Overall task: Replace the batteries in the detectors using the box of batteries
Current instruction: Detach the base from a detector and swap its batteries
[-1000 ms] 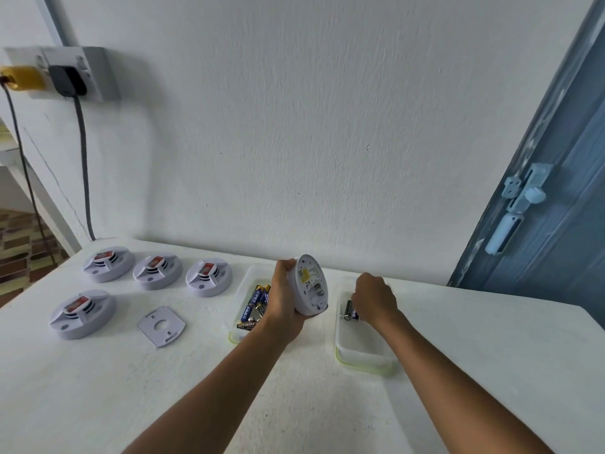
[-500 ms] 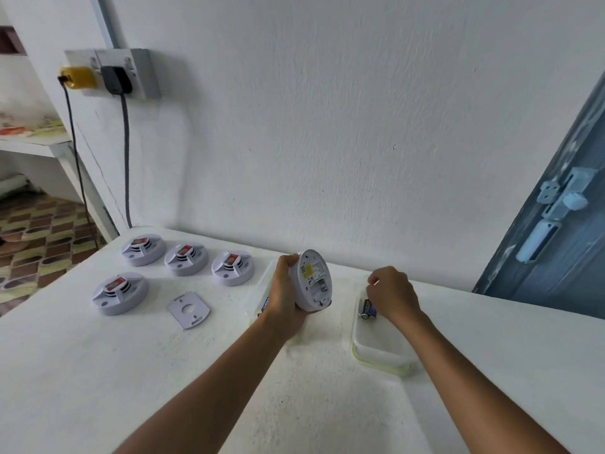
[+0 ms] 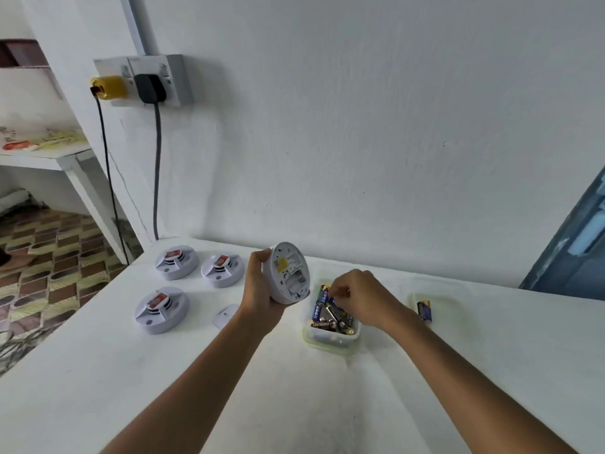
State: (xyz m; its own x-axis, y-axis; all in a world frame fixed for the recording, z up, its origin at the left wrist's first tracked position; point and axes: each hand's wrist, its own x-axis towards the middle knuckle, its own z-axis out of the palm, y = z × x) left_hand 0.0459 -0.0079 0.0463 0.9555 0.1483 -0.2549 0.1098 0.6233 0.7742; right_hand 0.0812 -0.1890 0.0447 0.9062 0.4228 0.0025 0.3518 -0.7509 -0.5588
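A detector (image 3: 288, 273) is being gripped, underside exposed, by the left hand (image 3: 262, 290); the right hand's (image 3: 363, 298) fingers (image 3: 339, 291) are being pinched, apparently around a battery, inside the battery box (image 3: 330, 337).

Single head-worn wide-angle view, facing forward and down, close over white table (image 3: 98, 388), wall behind

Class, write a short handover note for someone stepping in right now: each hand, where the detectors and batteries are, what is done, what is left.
Left hand: holds a round white detector, its back open.
Right hand: fingers reaching into the clear plastic box of batteries; a grip cannot be confirmed.
One blue battery lies in a second clear tray.
Three white detectors and a small white cover plate sit on the white table.
Left: fit new batteries, close it, do the rest.
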